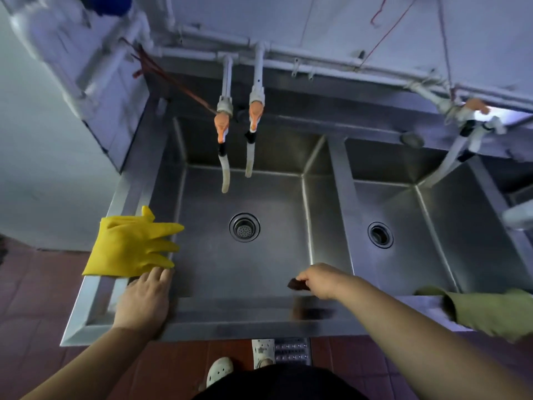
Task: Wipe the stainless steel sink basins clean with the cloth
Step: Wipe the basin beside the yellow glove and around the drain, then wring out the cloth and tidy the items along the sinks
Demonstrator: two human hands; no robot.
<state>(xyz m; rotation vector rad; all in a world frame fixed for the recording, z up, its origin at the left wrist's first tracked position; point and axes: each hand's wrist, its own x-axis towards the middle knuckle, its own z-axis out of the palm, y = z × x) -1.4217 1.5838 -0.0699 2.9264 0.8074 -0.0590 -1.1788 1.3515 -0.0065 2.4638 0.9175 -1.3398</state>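
dim, bluish cast | edges warped, blurred | soft glare on steel
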